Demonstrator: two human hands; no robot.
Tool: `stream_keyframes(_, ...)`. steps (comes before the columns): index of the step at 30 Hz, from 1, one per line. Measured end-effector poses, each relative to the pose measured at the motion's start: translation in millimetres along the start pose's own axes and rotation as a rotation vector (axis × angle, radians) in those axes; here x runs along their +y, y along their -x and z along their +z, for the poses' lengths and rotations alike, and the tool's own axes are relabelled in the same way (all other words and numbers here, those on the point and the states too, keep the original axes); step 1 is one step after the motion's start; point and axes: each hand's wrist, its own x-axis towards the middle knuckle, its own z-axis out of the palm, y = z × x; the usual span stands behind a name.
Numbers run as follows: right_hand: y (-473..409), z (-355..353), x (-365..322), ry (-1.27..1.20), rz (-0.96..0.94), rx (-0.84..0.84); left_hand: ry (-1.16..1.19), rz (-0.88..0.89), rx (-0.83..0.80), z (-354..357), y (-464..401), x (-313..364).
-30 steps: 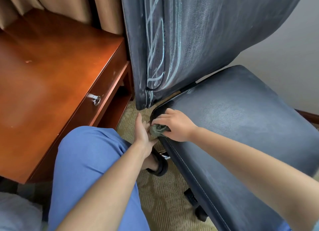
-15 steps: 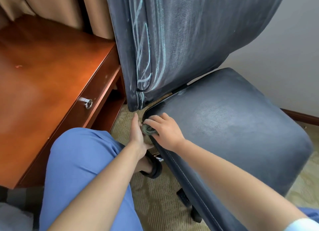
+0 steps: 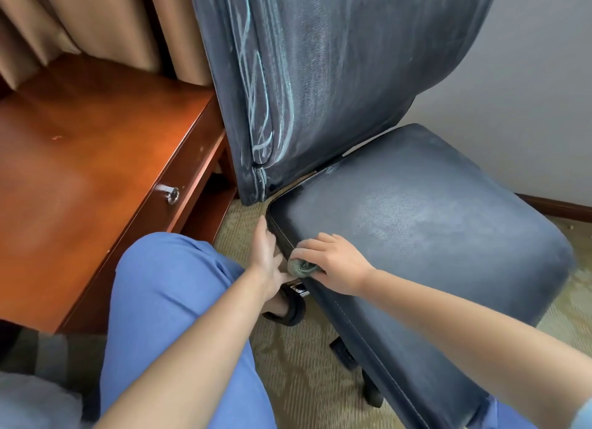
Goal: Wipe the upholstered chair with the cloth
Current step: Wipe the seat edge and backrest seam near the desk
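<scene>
At the left-hand edge of the seat, my right hand (image 3: 333,263) is clenched around a small bunched grey-green cloth (image 3: 300,267) and presses it against the stitched side seam of the dark blue-grey upholstered chair (image 3: 416,230). The knuckles lie on top of the seat cushion and the wrist bends back toward me, with the forearm coming in from the lower right. My left hand (image 3: 266,259) is open, fingers straight and together, with its edge laid against the chair's side panel just beside the cloth; it grips nothing. Its forearm runs up from the bottom of the view.

The seat surface shows a pale, dusty haze across its middle and a darker strip near the corner above my hands. The tall backrest (image 3: 320,76) rises behind it, tilted, and carries light blue chalky scribbles down its left side and piped edge. My knee in blue trousers (image 3: 166,300) sits below and left of the hands. A black sandal (image 3: 290,310) shows under the left wrist. I see beige patterned carpet (image 3: 298,374) beneath the chair. A glossy reddish-brown wooden desk (image 3: 80,172) with a round silver drawer knob (image 3: 172,195) stands to the left, tan curtains (image 3: 105,22) behind it, and a plain grey wall (image 3: 528,108) on the right.
</scene>
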Motion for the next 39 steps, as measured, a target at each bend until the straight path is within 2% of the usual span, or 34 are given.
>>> stream_keyframes(3,39,-9,2,-0.026,-0.117,-0.052,-0.016,0.011,0.013,5,7,-9)
stream_keyframes(5,46,-12,1,-0.004,-0.127,-0.071,-0.050,0.015,0.014,10,13,-13)
stream_keyframes(10,4,-6,-10,-0.027,0.043,0.001,-0.088,0.010,0.030,24,32,-22)
stream_keyframes(12,7,-5,-10,-0.030,0.056,0.008,-0.112,0.019,0.033,23,34,-26)
stream_keyframes(16,63,-17,-9,-0.006,-0.110,-0.059,-0.185,0.021,0.042,21,34,-33)
stream_keyframes(20,97,-22,-13,0.084,-0.373,-0.233,-0.229,0.035,0.038,29,45,-39)
stream_keyframes(22,81,-21,-10,0.122,-0.311,-0.196,-0.230,0.038,0.041,29,44,-41)
stream_keyframes(25,59,-16,-14,0.047,-0.104,-0.068,-0.242,0.032,0.066,26,37,-42)
stream_keyframes(27,74,-12,-19,0.036,-0.096,-0.062,-0.297,0.029,0.063,25,39,-45)
stream_keyframes(32,133,-24,-20,0.020,-0.229,-0.156,-0.334,0.009,0.038,25,44,-68)
stream_keyframes(34,125,-25,-18,0.037,-0.181,-0.142,-0.313,-0.012,0.030,24,43,-76)
stream_keyframes(37,103,-16,-18,-0.011,0.011,-0.010,-0.288,-0.037,-0.008,25,41,-85)
stream_keyframes(39,103,-13,-20,-0.042,0.068,0.040,-0.298,-0.039,-0.010,23,39,-91)
